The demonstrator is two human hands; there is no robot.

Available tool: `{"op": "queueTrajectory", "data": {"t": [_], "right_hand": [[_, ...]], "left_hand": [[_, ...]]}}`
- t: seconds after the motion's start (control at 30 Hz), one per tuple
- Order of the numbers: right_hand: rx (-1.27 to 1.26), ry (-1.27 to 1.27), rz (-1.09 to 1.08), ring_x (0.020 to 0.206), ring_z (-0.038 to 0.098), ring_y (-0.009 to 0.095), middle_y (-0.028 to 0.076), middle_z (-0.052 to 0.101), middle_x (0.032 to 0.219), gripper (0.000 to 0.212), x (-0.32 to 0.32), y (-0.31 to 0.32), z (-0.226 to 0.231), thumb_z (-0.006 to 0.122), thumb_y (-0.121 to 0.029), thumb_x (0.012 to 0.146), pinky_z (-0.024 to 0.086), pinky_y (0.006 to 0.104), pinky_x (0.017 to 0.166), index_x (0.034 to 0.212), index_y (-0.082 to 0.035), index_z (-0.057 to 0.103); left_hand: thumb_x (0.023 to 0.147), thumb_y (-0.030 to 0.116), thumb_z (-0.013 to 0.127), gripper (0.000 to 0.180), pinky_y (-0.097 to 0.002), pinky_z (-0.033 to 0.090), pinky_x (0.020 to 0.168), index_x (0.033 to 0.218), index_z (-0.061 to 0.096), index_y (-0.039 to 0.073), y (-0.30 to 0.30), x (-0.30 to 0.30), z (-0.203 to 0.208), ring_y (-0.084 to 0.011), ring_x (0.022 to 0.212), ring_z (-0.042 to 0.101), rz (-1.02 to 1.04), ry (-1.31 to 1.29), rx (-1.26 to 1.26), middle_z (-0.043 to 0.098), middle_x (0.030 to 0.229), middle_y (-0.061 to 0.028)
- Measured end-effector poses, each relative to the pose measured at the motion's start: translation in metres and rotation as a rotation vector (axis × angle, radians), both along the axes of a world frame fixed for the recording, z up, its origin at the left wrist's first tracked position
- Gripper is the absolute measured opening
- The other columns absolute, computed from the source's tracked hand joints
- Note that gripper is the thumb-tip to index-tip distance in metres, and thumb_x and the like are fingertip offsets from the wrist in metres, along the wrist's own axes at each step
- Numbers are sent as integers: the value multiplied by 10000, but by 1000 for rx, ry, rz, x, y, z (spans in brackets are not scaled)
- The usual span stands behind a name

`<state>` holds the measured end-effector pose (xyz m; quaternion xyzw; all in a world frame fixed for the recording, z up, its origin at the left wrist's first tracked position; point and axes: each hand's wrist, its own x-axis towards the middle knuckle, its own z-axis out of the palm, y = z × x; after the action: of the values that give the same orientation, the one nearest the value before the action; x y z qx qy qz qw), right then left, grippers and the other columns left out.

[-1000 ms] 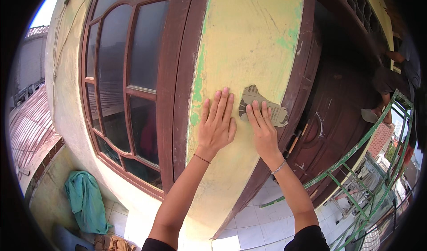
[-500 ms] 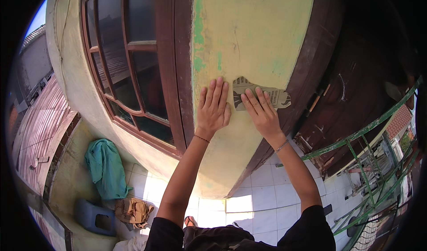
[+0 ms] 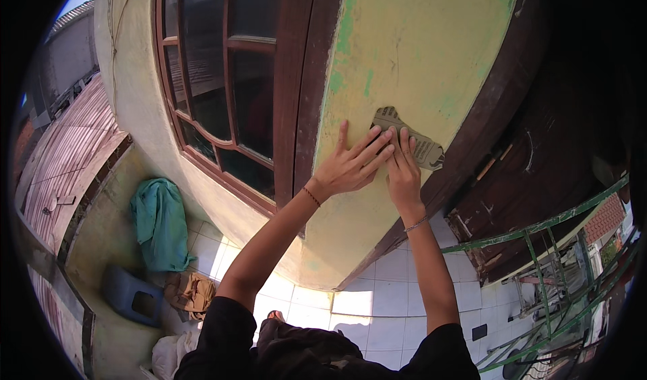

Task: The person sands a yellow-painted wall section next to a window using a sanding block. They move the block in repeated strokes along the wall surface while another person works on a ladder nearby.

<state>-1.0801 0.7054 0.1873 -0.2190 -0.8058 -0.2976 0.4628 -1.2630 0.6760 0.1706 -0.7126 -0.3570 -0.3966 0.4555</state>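
A torn piece of sandpaper (image 3: 424, 149), its greyish-brown printed back outward, lies against the pale yellow wall (image 3: 424, 56). My right hand (image 3: 404, 176) rests on it with straight fingers pressing it flat, the fingers close together. Beside it, my left hand (image 3: 345, 169) leans on the wall with fingers spread. Its fingertips reach the sandpaper's left part and touch or overlap the right hand's fingers. Both hands cover the lower left part of the sandpaper. Green patches show through the wall's worn paint.
Left of the wall strip is a brown-framed window (image 3: 232, 104); right of it stands a dark wooden door (image 3: 502, 198). A green metal railing (image 3: 539, 226) curves at the right. Low on the left are a teal cloth (image 3: 160, 225), a blue plastic stool (image 3: 128, 292) and a brown bag (image 3: 195, 294).
My left hand has moved right from bare wall to the sandpaper, its fingers now spread and tilted toward the right hand. The right hand still presses the sandpaper. The whole view has shifted.
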Motion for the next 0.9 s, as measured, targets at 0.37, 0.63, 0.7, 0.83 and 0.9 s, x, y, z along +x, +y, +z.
{"op": "queueTrajectory", "data": {"t": [0.37,0.63,0.7,0.83,0.9], "right_hand": [[-68,-41,-35,1446,465,325,147,543,1510,427,48,-6,3,658,-97,969,429,489,1192,1388,-29,615],[-159,92,-120,1511,329,442,224,425,1596,429,98,-43,-22,526,-161,1060,330,536,1222,1447,21,553],[-262,252,-185,1515,323,446,209,425,1603,408,129,-63,-60,505,-151,1067,331,522,1224,1441,-3,572],[-588,474,-291,1501,323,483,246,450,1574,367,171,-111,-187,486,-95,1061,370,523,1193,1387,29,600],[-759,504,-348,1492,331,493,255,476,1550,336,185,-143,-260,494,-88,1053,394,523,1176,1333,43,626]], "left_hand": [[907,144,625,456,-456,440,1187,1335,638,-13,-8,27,55,-361,1350,567,129,279,202,706,1254,-208],[915,169,669,178,-506,475,1144,902,514,83,7,25,79,-409,1372,537,248,275,206,495,1524,-252],[913,177,677,211,-505,469,1151,929,486,91,12,30,108,-383,1366,547,266,267,227,495,1530,-229],[928,155,647,189,-456,446,1180,973,470,111,28,41,223,-320,1378,542,311,226,411,501,1542,-164],[932,111,623,178,-414,430,1197,1088,538,110,28,48,291,-280,1392,532,230,201,448,506,1545,-131]]}}
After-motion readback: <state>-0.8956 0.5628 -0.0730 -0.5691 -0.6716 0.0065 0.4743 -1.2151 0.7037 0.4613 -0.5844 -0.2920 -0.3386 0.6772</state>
